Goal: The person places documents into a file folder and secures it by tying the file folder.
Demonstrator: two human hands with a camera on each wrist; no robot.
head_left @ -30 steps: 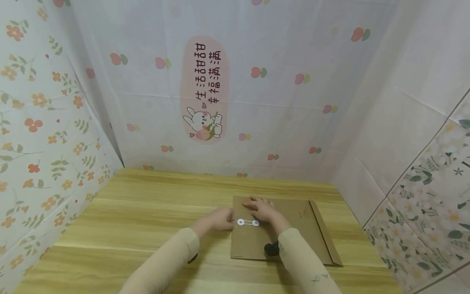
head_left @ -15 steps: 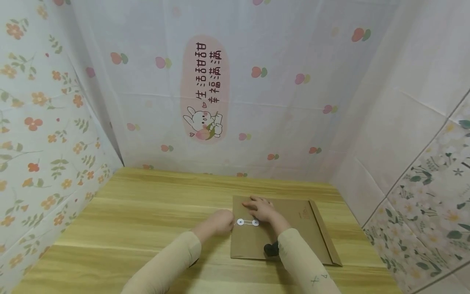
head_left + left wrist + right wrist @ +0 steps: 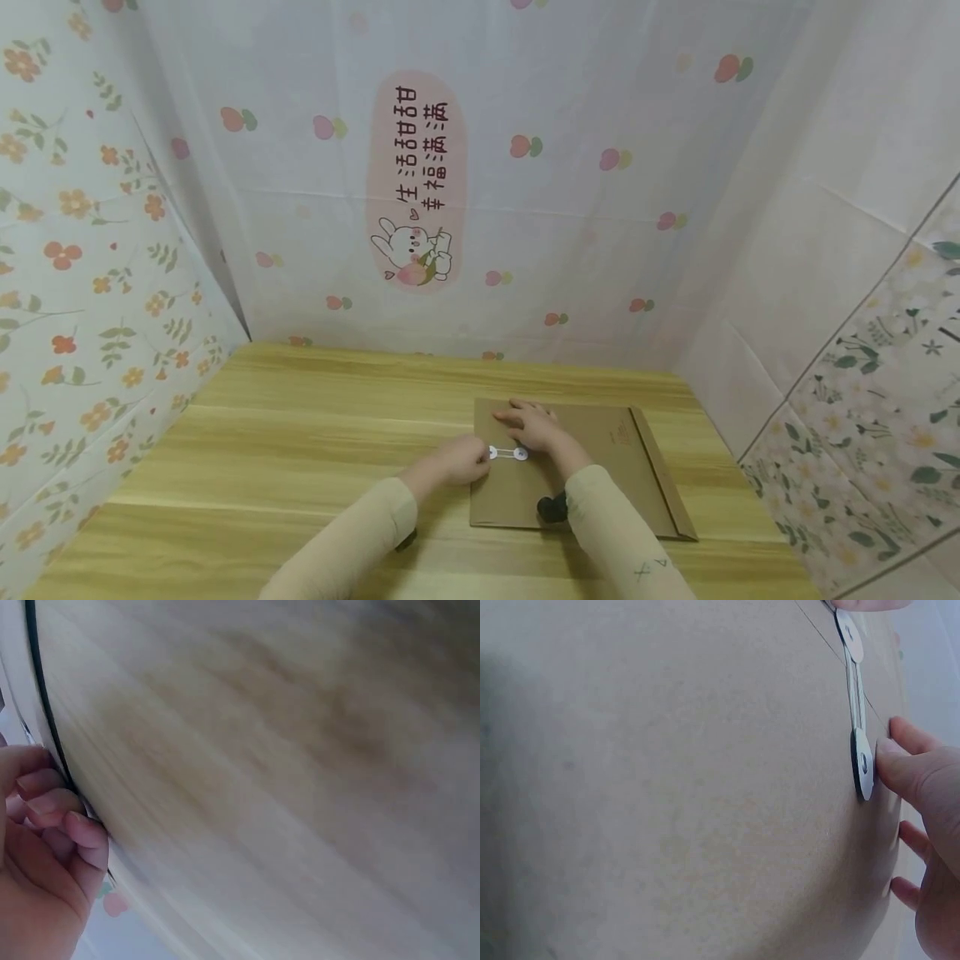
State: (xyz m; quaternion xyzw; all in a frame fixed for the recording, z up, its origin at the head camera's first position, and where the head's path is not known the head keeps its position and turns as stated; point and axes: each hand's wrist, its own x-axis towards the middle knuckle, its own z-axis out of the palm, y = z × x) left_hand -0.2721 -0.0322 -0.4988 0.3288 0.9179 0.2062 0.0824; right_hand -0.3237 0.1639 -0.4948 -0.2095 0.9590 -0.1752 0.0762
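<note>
A brown kraft document envelope (image 3: 502, 500) lies flat on the table, with two white button discs joined by looped string (image 3: 856, 697). My left hand (image 3: 463, 460) is at its left edge, right at the left disc (image 3: 850, 634), and overlaps it in the head view. The fingers of that hand are curled, with thumb and fingertips together, pinching the string's loose end, which is mostly hidden. My right hand (image 3: 534, 423) rests on the envelope with fingers spread, the thumb close to the right disc (image 3: 864, 766).
The wood-grain table (image 3: 322, 417) extends left of the envelope. A patterned curtain (image 3: 585, 225) hangs along the back, and floral sheets (image 3: 112, 275) stand at both sides. Below each wrist shows a black strapped-on device (image 3: 553, 508). The envelope's folded strip (image 3: 663, 475) lies at its right.
My left hand has swung round from the envelope's left edge, first turning over, then moving right to the left disc. My right hand and the envelope stay in place.
</note>
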